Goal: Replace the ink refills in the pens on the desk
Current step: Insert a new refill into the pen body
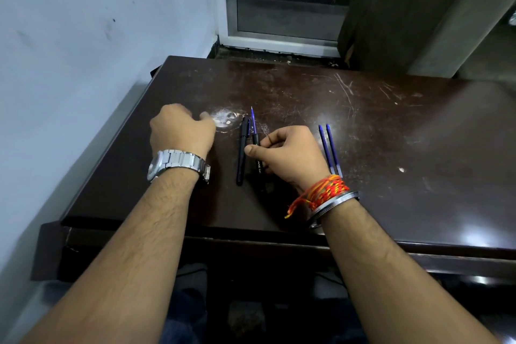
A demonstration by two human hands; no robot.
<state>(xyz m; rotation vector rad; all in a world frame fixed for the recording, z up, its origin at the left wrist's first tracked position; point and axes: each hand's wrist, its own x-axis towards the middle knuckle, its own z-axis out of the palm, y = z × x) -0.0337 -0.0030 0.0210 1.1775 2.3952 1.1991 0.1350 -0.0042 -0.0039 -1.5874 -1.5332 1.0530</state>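
Head view of a dark, scratched bench (363, 126). Right hand (290, 156), wearing red-orange thread and metal bangles at the wrist, pinches the black barrel of an open pen (258, 165) whose blue refill (253, 123) projects toward 12 o'clock. Just beside it, at its 9 o'clock side, lies a capped black pen (242, 153). Left hand (181, 131), with a steel watch (178, 163), rests curled on the bench, apart from the pens. Two blue refills (329, 148) lie parallel at 3 o'clock of the right hand.

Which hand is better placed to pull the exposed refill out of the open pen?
Probably the left hand: loosely closed, apparently empty, beside the blue refill. The right hand already grips that pen's black barrel.
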